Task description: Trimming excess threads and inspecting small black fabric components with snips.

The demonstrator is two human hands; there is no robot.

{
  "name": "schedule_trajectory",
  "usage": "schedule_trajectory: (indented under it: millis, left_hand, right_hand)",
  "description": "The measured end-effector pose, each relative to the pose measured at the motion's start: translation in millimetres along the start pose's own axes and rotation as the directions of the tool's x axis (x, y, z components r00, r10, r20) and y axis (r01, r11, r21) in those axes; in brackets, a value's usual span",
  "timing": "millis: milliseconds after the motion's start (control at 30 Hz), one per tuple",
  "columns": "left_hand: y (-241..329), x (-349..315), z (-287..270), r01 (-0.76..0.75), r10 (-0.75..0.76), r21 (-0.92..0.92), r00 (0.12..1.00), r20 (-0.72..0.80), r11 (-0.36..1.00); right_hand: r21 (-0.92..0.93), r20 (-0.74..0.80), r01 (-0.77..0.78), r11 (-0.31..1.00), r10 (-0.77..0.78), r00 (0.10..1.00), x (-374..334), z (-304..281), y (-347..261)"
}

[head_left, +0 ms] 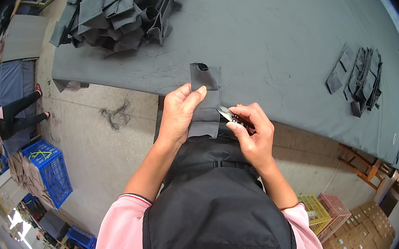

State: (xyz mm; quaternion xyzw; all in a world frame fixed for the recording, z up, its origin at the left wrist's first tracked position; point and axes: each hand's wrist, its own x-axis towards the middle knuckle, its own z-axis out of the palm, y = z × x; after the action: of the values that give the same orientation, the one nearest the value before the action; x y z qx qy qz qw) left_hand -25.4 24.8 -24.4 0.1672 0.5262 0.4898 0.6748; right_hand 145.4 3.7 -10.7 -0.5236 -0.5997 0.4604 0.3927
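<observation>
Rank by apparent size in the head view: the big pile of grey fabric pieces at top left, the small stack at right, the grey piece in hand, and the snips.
1. Pile of grey pieces
2. Small stack
3. Grey piece in the left hand; nearer the camera, so close to the stack
4. Snips in the right hand

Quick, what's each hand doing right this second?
Left hand: closed, pinching the grey fabric piece at the table edge.
Right hand: closed around small thread snips, blades pointing at the fabric.

Grey padded table — concrete floor, blue crate, perhaps cardboard boxes.
</observation>
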Motion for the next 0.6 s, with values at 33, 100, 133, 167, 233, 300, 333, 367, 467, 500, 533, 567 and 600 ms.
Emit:
schedule_trajectory:
  millis: [33, 100, 133, 167, 233, 300, 333, 367, 467, 500, 533, 567, 600]
  left_hand:
    - [1, 0, 0, -0.001, 0.001, 0.0, 1.0, 0.0, 1.0]
    - [3, -1, 2, 0.024, -0.024, 0.012, 1.0, -0.012, 1.0]
    - [1, 0, 0, 0.022, -0.022, 0.012, 1.0, -0.01, 1.0]
    - [-2, 1, -4, 0.016, -0.016, 0.023, 1.0, -0.003, 1.0]
    - [-1, 1, -3, 0.007, -0.007, 0.034, 1.0, 0.004, 0.999]
    - [4, -3, 8, 0.015, -0.014, 0.041, 1.0, -0.023, 0.999]
    - [3, -3, 7, 0.015, -0.014, 0.041, 1.0, -0.027, 0.999]
    - [1, -2, 5, -0.014, 0.015, 0.085, 1.0, -0.007, 0.996]
    - [-6, 0, -1, -0.048, 0.046, 0.16, 0.999, 0.012, 0.986]
    - [-6, 0, -2, -0.05, 0.049, 0.194, 0.999, 0.011, 0.98]
    - [-5, -1, 0, -0.049, 0.048, 0.193, 0.999, 0.009, 0.98]
    - [-3, -2, 4, -0.045, 0.043, 0.189, 0.999, 0.017, 0.981]
    - [-2, -3, 6, -0.042, 0.038, 0.185, 0.999, 0.025, 0.982]
  right_hand:
    - [-0.074, -0.027, 0.091, 0.993, -0.093, 0.995, 0, 1, 1]
    - [-0.146, -0.044, 0.154, 0.977, -0.162, 0.986, 0, 1, 3]
    - [-0.218, -0.055, 0.215, 0.952, -0.232, 0.971, 0, 2, 4]
    - [-0.218, -0.056, 0.217, 0.952, -0.234, 0.971, -1, 2, 4]
    - [0.109, -0.123, 0.029, 0.994, -0.016, 0.992, -3, 4, 6]
    - [-0.064, -0.107, 0.115, 0.991, -0.122, 0.987, -2, -1, -3]
    - [-0.232, -0.074, 0.197, 0.953, -0.219, 0.973, -2, -3, -12]
    - [-0.357, -0.024, 0.189, 0.915, -0.212, 0.977, -2, -4, -21]
    - [-0.455, 0.114, 0.222, 0.862, -0.191, 0.975, -1, -7, -29]
    - [-0.457, 0.113, 0.264, 0.85, -0.239, 0.965, 2, -7, -28]
    - [-0.456, 0.114, 0.263, 0.85, -0.237, 0.965, 3, -8, -26]
    - [-0.453, 0.134, 0.301, 0.839, -0.27, 0.954, 5, -9, -24]
    - [-0.449, 0.154, 0.338, 0.827, -0.301, 0.941, 6, -9, -23]
